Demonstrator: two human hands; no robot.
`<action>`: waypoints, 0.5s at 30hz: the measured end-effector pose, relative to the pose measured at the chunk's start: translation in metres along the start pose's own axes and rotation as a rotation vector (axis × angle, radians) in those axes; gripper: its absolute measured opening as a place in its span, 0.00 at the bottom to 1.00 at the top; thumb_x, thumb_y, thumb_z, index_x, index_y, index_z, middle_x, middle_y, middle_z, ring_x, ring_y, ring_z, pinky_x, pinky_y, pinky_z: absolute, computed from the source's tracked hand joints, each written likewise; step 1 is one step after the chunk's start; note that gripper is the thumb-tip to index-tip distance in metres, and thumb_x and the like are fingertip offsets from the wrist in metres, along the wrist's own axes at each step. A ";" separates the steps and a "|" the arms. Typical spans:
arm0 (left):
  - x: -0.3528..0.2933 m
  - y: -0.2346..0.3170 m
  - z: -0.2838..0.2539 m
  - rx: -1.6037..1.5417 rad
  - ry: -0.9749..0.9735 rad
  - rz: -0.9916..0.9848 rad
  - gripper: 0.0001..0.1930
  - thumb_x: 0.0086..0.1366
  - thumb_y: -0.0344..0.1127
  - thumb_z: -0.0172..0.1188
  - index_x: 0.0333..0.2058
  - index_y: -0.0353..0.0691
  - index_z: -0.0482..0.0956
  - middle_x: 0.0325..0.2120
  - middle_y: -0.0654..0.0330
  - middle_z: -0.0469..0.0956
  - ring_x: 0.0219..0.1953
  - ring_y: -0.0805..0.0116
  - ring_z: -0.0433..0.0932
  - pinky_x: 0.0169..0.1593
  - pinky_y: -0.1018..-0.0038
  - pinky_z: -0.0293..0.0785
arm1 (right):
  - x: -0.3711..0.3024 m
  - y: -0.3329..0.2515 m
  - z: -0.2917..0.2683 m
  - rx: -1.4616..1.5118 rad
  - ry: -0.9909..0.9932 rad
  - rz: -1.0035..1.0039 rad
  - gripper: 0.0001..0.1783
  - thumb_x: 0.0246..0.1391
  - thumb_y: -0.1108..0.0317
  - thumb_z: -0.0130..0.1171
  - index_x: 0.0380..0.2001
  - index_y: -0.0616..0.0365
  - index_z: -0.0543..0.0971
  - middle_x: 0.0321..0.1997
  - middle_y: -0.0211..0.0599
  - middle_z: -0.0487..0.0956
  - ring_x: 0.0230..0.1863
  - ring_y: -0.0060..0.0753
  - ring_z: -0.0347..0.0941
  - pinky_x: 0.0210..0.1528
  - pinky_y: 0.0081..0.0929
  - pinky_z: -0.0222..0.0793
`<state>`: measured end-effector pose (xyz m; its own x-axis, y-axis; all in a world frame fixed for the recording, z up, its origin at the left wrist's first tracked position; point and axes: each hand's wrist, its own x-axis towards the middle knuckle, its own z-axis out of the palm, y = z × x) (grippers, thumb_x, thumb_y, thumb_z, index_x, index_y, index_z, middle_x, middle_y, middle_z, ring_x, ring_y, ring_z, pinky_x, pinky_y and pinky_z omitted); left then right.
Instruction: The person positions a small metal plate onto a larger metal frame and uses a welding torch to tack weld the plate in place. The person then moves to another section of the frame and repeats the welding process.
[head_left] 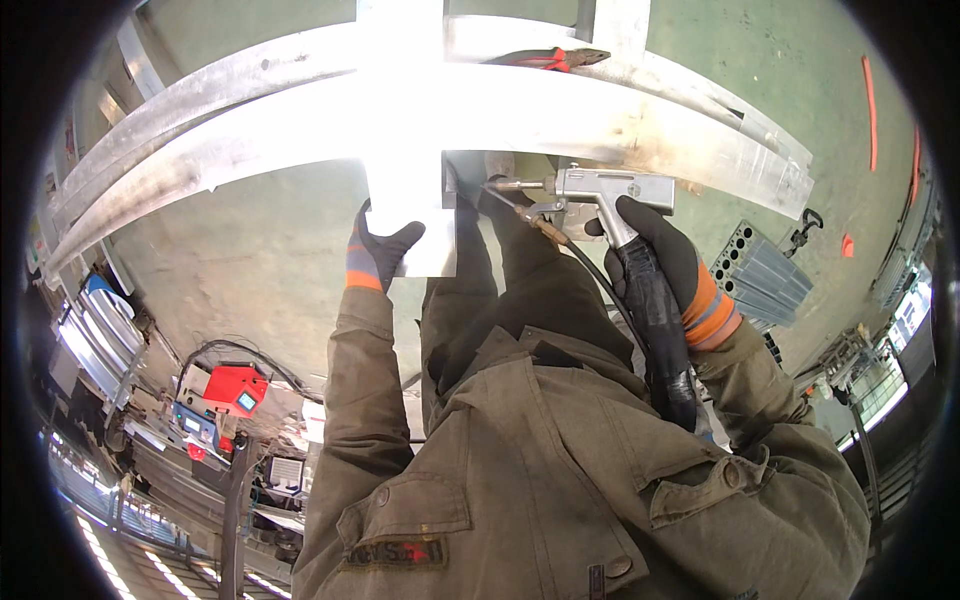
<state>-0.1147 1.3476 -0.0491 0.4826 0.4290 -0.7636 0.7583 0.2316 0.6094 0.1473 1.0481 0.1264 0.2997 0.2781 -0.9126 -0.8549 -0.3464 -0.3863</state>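
Left hand: clamped on glaring metal bar
Right hand: clasped around welding gun
Red-handled pliers: on metal beams
Grey holed stack: openings dark inside

Metal beams, pliers and a welding gun mark a metalworking shop.

Both forearms reach forward, gloved left hand clasping, gloved right hand curled in a grip

The gloved hands are dark grey with orange-and-grey banded cuffs — torch silver, pliers red and black.
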 end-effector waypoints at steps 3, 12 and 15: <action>0.003 0.002 0.002 0.016 0.031 -0.012 0.48 0.54 0.39 0.86 0.69 0.29 0.70 0.56 0.51 0.84 0.55 0.59 0.84 0.59 0.63 0.83 | -0.001 0.000 -0.001 0.116 -0.061 0.239 0.23 0.79 0.57 0.51 0.60 0.65 0.80 0.28 0.32 0.81 0.23 0.18 0.70 0.30 0.20 0.70; -0.004 0.019 0.003 0.145 0.064 -0.029 0.52 0.51 0.46 0.87 0.68 0.29 0.70 0.58 0.47 0.83 0.60 0.54 0.82 0.63 0.62 0.80 | -0.021 0.021 0.020 -0.223 -0.023 -0.069 0.26 0.80 0.54 0.47 0.57 0.66 0.83 0.24 0.26 0.76 0.25 0.18 0.70 0.30 0.22 0.66; -0.005 0.028 0.003 0.294 0.097 -0.026 0.59 0.48 0.50 0.88 0.73 0.30 0.64 0.63 0.44 0.79 0.63 0.50 0.79 0.66 0.61 0.78 | -0.020 0.032 0.029 -0.574 0.035 -0.579 0.27 0.79 0.51 0.47 0.57 0.64 0.83 0.23 0.26 0.77 0.24 0.19 0.70 0.29 0.22 0.66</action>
<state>-0.0942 1.3489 -0.0284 0.4277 0.5111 -0.7456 0.8712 -0.0131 0.4908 0.1019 1.0574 0.1360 0.6486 0.5290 -0.5473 -0.2128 -0.5644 -0.7976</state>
